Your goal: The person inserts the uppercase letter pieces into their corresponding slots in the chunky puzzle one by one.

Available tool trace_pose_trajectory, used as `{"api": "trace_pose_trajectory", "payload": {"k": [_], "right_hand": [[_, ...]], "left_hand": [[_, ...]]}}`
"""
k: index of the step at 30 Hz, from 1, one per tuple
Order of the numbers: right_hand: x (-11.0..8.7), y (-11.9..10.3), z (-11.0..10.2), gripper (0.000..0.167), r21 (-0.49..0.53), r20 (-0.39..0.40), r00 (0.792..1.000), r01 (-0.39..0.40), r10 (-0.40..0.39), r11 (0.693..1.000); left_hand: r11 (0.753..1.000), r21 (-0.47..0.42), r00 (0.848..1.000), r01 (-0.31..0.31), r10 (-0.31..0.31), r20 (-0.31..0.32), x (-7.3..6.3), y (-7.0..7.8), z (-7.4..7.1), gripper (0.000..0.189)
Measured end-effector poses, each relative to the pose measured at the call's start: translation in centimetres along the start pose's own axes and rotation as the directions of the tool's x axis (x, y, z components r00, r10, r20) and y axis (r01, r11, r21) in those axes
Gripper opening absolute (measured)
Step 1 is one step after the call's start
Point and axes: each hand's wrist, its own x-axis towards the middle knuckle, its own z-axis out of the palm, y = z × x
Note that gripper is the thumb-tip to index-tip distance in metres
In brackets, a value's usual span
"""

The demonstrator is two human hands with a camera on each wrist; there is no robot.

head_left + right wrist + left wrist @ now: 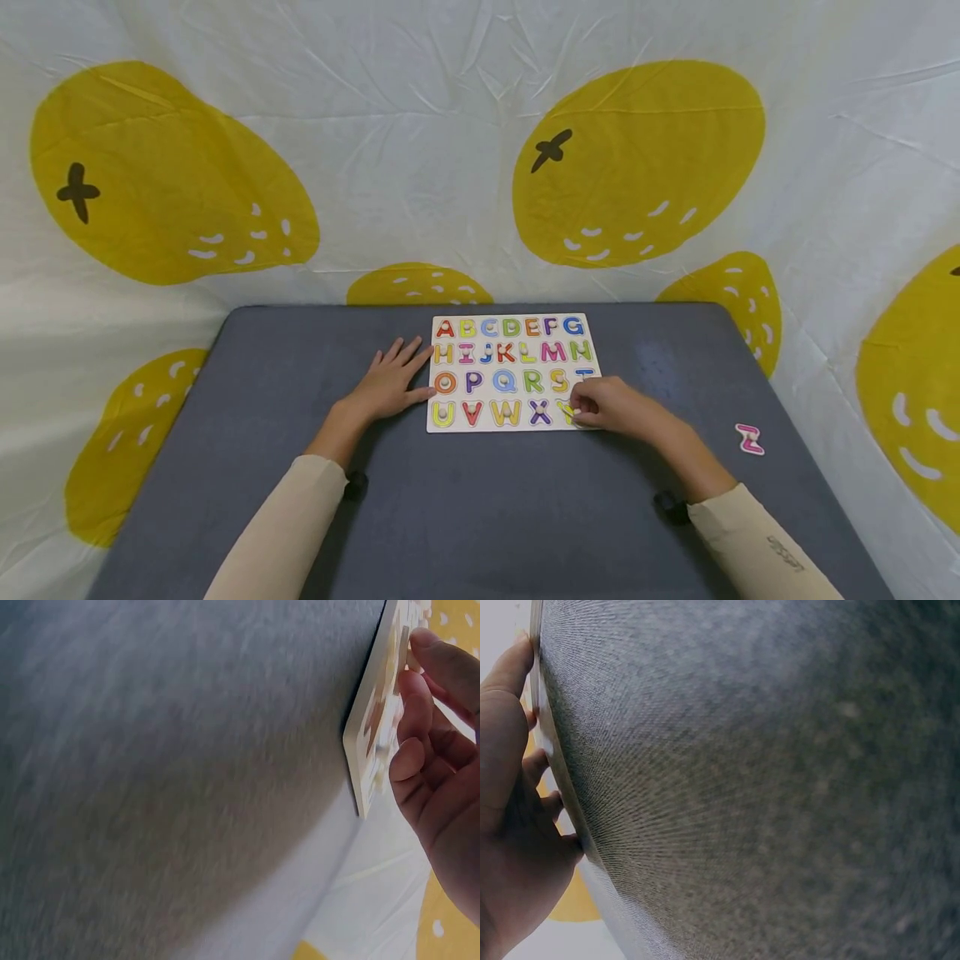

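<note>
A white alphabet puzzle board lies flat, with colourful knobbed letters in rows. Fingers spread, my left hand rests on the table and touches the board's left edge with its thumb and a fingertip. At the lower right corner, my right hand pinches the yellow letter Y piece between thumb and index finger. The right wrist view shows this piece edge-on at the board, partly behind the fingers; whether it sits fully in its recess I cannot tell. The hand also hides part of the T.
A pink letter Z piece lies alone on the dark grey table, near its right edge. A white curtain with large yellow fruit prints hangs behind and at both sides. Each wrist wears a dark strap.
</note>
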Motion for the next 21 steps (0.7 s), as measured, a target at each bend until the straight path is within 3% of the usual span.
{"api": "trace_pose_trajectory", "payload": {"k": [4, 21], "right_hand": [[0.7, -0.3, 0.5, 0.014, -0.023, -0.009, 1.000, 0.018, -0.018, 1.000], [1.4, -0.3, 1.2, 0.018, -0.044, -0.027, 0.999, -0.039, 0.037, 0.998]], "left_hand": [[1.000, 0.003, 1.000, 0.001, -0.001, 0.000, 0.0, 0.0, 0.1, 0.083], [1.000, 0.005, 1.000, 0.004, -0.004, -0.005, 0.0, -0.1, 0.2, 0.084]]}}
